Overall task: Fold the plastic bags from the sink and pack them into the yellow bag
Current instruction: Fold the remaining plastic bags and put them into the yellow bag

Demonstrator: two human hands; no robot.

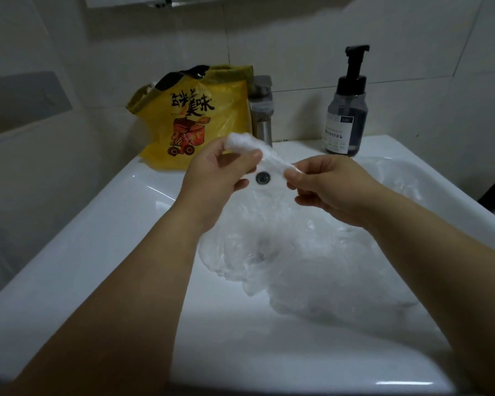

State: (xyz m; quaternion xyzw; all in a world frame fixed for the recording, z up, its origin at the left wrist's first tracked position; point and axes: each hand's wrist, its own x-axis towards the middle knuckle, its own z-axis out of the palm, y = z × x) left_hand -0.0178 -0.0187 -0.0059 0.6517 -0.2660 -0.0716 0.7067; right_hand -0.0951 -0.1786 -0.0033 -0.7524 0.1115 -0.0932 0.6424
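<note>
A clear plastic bag (265, 154), rolled into a narrow strip, stretches between my two hands above the sink (103, 230). My left hand (217, 178) grips its bunched end. My right hand (329, 187) pinches the thin other end between thumb and fingers. Below my hands, several crumpled clear plastic bags (297, 267) lie in the white basin, reaching to its right side. The yellow bag (195, 115), printed with black characters and a red scooter picture, stands upright on the sink's back left corner with its top open.
A steel faucet (262, 110) rises behind the basin, right of the yellow bag. A dark pump soap bottle (346, 110) stands at the back right. The overflow hole (263, 177) shows between my hands. Tiled wall lies behind.
</note>
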